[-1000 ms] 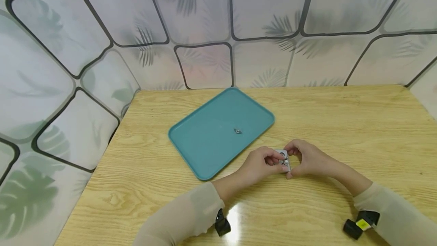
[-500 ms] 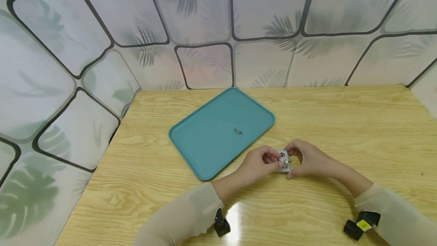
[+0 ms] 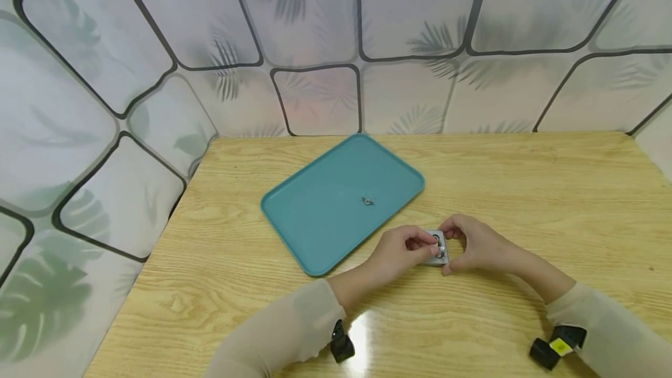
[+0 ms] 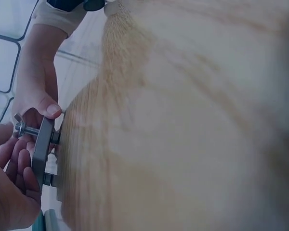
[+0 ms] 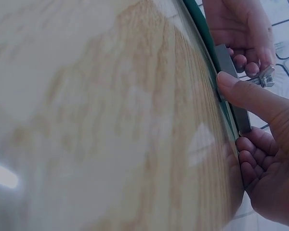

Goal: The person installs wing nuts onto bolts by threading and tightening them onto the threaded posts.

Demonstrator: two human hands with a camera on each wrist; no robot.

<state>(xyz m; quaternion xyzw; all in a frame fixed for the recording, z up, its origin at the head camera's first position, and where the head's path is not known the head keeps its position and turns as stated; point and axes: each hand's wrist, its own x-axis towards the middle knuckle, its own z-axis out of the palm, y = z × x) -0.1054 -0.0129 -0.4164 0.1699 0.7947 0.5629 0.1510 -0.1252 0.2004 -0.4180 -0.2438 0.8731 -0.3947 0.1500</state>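
A wood-grain table (image 3: 525, 174) supports a teal tray (image 3: 336, 203), set diagonally. Near the tray's lower-right edge, the left hand (image 3: 396, 252) and right hand (image 3: 475, 244) face each other. Between them, over the table, is a metal plate (image 4: 41, 154); the right thumb and fingers grasp its edges. A threaded bolt (image 4: 32, 130) projects from the plate's upper face, carrying a wing nut (image 4: 19, 126) pinched by the left hand. A second wing nut (image 3: 367, 201) lies on the tray.
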